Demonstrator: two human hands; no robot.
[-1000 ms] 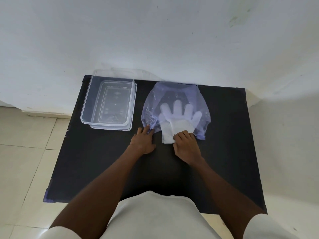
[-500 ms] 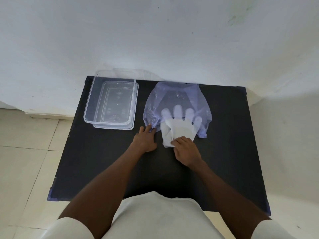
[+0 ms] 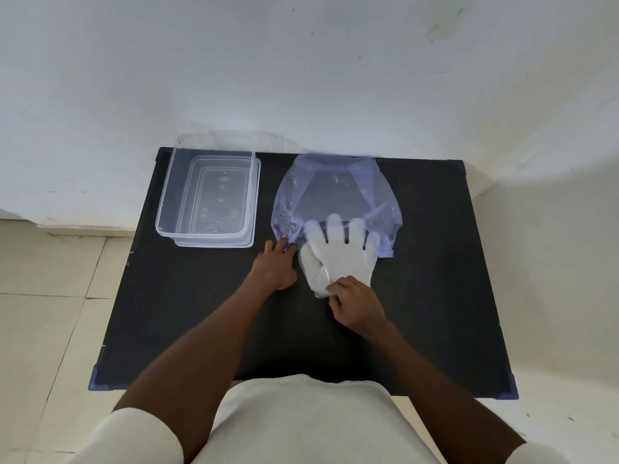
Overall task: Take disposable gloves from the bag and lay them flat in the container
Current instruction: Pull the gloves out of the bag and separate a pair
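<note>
Seemingly mid-pull, the head view shows a black rectangular table [image 3: 234, 329] set against a white wall, with the person's two bare arms reaching forward over it. A thin, translucent violet plastic bag [image 3: 335, 192] lies flat at about one o'clock from the table's centre, its open mouth turned toward the person. The left hand [image 3: 274, 266] rests with its fingers spread flat and pressing down on the bag's near-left corner, apparently to pin the flimsy film so it does not slide along with its contents. The right hand [image 3: 356, 301] has its fingertips pinched closed on the cuff of a milky-white, translucent disposable glove [image 3: 335, 252]; the cuff end lies outside the bag on the table, while the finger tips seem to sit just inside the mouth, so the glove looks only part-way out. A clear, rectangular plastic container [image 3: 207, 192] stands at eleven o'clock, well to the left of the bag and apparently holding no gloves, probably placed near so the glove can be carried across and spread flat.
</note>
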